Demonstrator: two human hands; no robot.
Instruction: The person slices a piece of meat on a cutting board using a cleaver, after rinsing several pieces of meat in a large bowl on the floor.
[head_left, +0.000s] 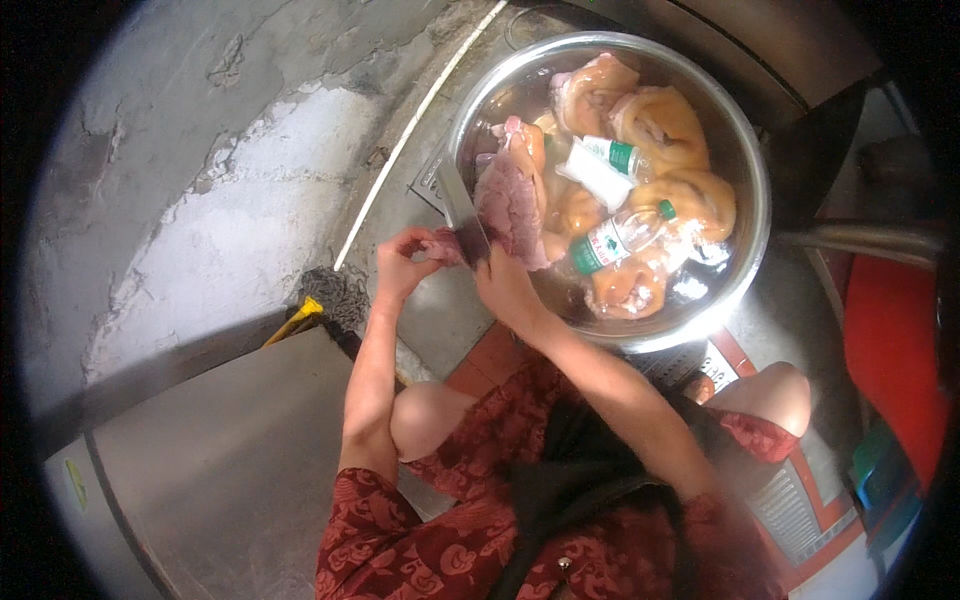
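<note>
My left hand (405, 262) pinches the end of a piece of raw meat (516, 202) at the left rim of a big round steel basin (759, 187). In my right hand (506, 289) is a wide-bladed knife (461, 210), its blade lying across the meat near my left fingers. The handle is hidden by my fist. Inside the basin lie several pieces of raw meat with yellowish skin (664, 124). Among them are a plastic bottle with a green cap (619, 238), another bottle with a green and white label (619, 155) and a white packet (596, 174).
A peeling wall (247, 165) rises at the left, with a thin white pipe (420, 135) along its foot. A dark mop head (334, 296) and a yellow handle (296, 319) stand near a grey panel (225, 450). Something red (892, 360) is at the right.
</note>
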